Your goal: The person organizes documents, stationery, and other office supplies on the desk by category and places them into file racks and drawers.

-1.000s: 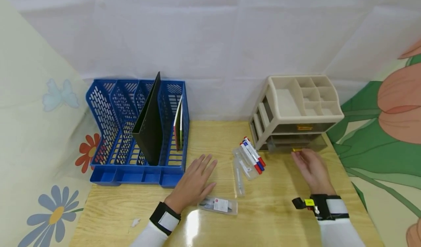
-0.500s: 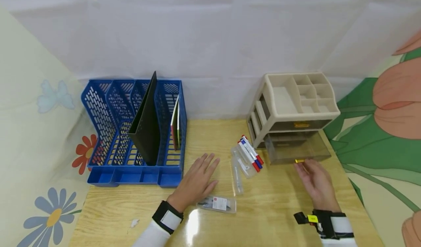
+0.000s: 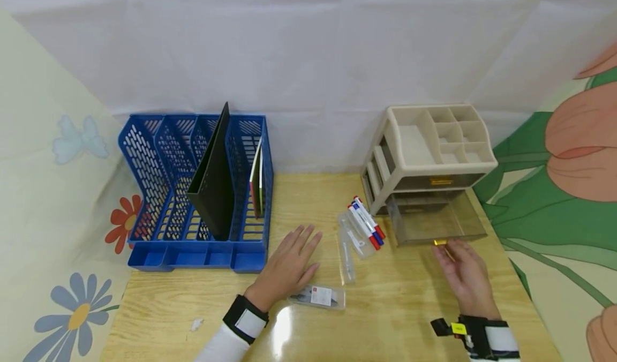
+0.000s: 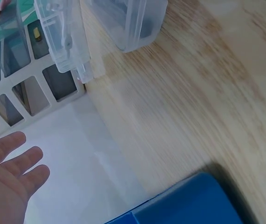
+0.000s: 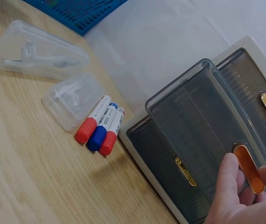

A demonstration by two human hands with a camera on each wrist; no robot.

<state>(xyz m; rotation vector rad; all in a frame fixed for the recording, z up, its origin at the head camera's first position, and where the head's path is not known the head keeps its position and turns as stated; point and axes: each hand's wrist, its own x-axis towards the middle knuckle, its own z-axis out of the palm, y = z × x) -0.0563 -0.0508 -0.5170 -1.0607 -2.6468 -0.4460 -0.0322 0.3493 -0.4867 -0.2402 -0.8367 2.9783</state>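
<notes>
The see-through drawer (image 3: 429, 225) sticks out from the front of the beige chest (image 3: 416, 146), which sits at its twelve o'clock. It is a middle one, with a drawer above it and a drawer below. My right hand (image 3: 466, 276), at five o'clock, pinches the gold handle (image 3: 440, 242) between thumb and finger, I think because that is the easy bit to pull. My left hand (image 3: 284, 271) is well away from the right one, between eight and nine o'clock. Its fingers are spread and hold nothing; I can't tell if it touches the surface (image 3: 395, 308). One hand seems enough for a drawer.

At nine o'clock three markers (image 3: 368, 224) lie side by side, just beside a small clear box (image 3: 361, 247), which may stop them rolling. A long clear box (image 3: 347, 257) is at eight, and a pencil case (image 3: 318, 296) is near my left thumb. Far off at nine, the blue rack (image 3: 190, 257) holds a tilted black folder (image 3: 217, 201) and thin books (image 3: 257, 185), likely so they stay standing.
</notes>
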